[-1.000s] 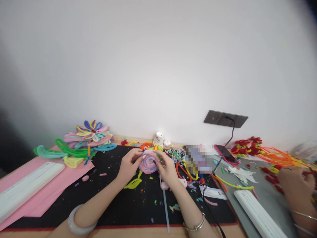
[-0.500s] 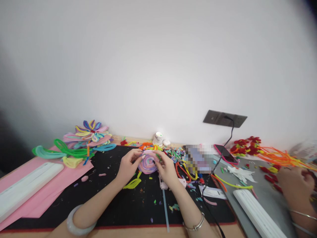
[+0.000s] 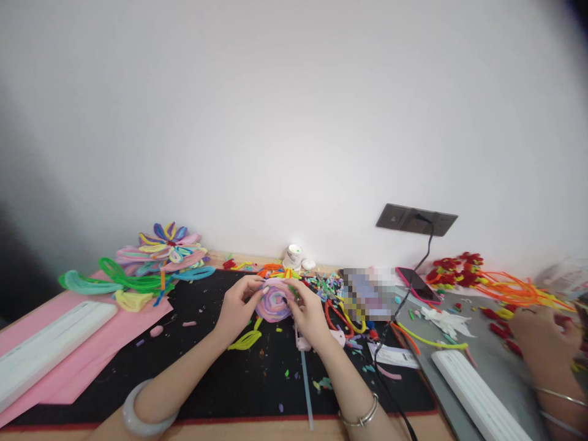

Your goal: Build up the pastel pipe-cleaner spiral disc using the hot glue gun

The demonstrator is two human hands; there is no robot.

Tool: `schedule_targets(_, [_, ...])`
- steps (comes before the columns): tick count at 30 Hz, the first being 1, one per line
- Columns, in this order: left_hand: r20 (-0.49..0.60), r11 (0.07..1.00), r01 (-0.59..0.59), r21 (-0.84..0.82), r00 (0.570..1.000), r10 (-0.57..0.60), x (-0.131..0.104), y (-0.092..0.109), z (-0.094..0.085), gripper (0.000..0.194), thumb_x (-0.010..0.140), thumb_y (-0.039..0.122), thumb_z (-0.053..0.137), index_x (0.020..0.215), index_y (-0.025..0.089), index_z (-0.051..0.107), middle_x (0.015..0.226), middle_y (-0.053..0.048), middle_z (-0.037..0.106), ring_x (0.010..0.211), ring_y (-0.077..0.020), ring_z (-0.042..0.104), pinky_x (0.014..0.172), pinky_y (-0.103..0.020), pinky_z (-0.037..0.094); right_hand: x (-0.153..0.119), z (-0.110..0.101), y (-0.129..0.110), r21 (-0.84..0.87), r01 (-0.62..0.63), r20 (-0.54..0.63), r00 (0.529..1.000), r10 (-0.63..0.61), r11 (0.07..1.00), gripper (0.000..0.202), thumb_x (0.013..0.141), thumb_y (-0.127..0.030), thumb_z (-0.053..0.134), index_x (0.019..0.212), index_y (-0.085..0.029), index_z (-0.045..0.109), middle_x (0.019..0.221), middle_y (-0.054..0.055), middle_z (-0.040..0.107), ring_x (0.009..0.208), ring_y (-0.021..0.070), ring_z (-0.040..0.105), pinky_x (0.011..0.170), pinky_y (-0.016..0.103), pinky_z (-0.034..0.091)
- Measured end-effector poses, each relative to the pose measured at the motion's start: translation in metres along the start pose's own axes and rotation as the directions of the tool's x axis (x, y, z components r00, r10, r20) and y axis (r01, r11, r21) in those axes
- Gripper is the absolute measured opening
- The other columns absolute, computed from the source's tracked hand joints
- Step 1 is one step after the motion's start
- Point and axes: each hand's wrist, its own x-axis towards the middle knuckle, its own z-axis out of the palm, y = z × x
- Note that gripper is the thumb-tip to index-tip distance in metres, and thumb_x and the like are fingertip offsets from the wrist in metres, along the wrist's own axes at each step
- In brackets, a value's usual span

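Observation:
Between my two hands is a round spiral of fuzzy pipe cleaners [image 3: 275, 304] in pink, lilac and pale blue, a swirl like a rose. My left hand [image 3: 239, 304] grips its left rim, thumb and fingers closed. My right hand [image 3: 309, 308] pinches the right side, its thumb near the spiral's centre. A yellow-green pipe cleaner leaf [image 3: 247, 340] shows below the spiral. Under my right wrist lies a glue gun, mostly hidden, with a translucent glue stick [image 3: 306, 389] pointing towards me.
Several pipe cleaner flowers [image 3: 168, 245] and green loops lie on pink paper [image 3: 87, 367] beside a white lamp bar [image 3: 55, 352]. Clippings litter the black mat [image 3: 206, 380]. A black cable [image 3: 404, 300] crosses the right side near a phone [image 3: 418, 286]. A co-worker's hand [image 3: 544, 340] is far right.
My hands and the spiral stay almost in place. The co-worker's hand at the right has shifted slightly to the left.

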Motion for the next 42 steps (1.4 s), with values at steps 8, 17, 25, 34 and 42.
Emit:
schedule_targets(8, [0.001,1.0,-0.01,-0.01,1.0,0.01,0.0004,-0.0028,0.0003,0.012,0.08,0.029,0.067,0.08,0.017,0.064,0.096,-0.008,0.07,0.084,-0.0199,0.069,0.073,-0.032,0.059,-0.0002,-0.0001,0.0003,0.003,0.017,-0.025,1.0,-0.017,1.0,0.048,0.081,-0.007,0.05,0.122,-0.027,0.063,0.118,0.006,0.069,0.099,0.0218,0.069,0.081,0.034,0.059])
schedule_targets(17, [0.003,1.0,-0.015,-0.006,1.0,0.015,-0.0002,-0.0023,-0.0003,0.011,0.08,0.028,0.067,0.08,0.017,0.064,0.095,-0.008,0.07,0.083,-0.0193,0.069,0.074,-0.032,0.058,0.0027,-0.0024,-0.0004,0.036,0.131,-0.078,0.989,-0.128,0.991,0.056,0.079,-0.009,0.055,0.119,-0.047,0.062,0.109,0.002,0.073,0.094,0.0242,0.073,0.067,0.033,0.062])
schedule_targets(25, [0.006,1.0,-0.007,-0.012,1.0,0.007,0.0001,-0.0035,0.0,0.012,0.08,0.029,0.067,0.079,0.017,0.064,0.095,-0.008,0.07,0.083,-0.0196,0.069,0.074,-0.032,0.058,0.0026,-0.0029,-0.0019,-0.026,0.178,-0.109,0.978,-0.18,0.984,0.056,0.081,-0.01,0.058,0.121,-0.049,0.061,0.108,-0.001,0.074,0.095,0.0233,0.073,0.075,0.034,0.062])
schedule_targets(34, [-0.007,1.0,-0.012,-0.013,1.0,0.012,0.0012,0.0007,0.0002,0.014,0.079,0.031,0.068,0.077,0.018,0.063,0.093,-0.008,0.071,0.083,-0.0204,0.069,0.072,-0.033,0.059,0.0025,-0.0024,-0.0002,0.032,0.123,-0.072,0.99,-0.121,0.992,0.054,0.079,-0.012,0.056,0.119,-0.048,0.061,0.11,0.0,0.074,0.096,0.0261,0.072,0.069,0.035,0.063])
schedule_targets(42, [0.005,1.0,-0.008,-0.001,1.0,0.008,0.0012,-0.0016,0.0002,0.012,0.08,0.029,0.067,0.078,0.018,0.063,0.093,-0.008,0.07,0.083,-0.0199,0.069,0.073,-0.033,0.059,-0.0005,0.0,0.0013,-0.004,0.018,-0.015,1.0,-0.018,1.0,0.048,0.083,-0.01,0.049,0.123,-0.032,0.062,0.12,0.004,0.069,0.098,0.0227,0.07,0.077,0.035,0.06])
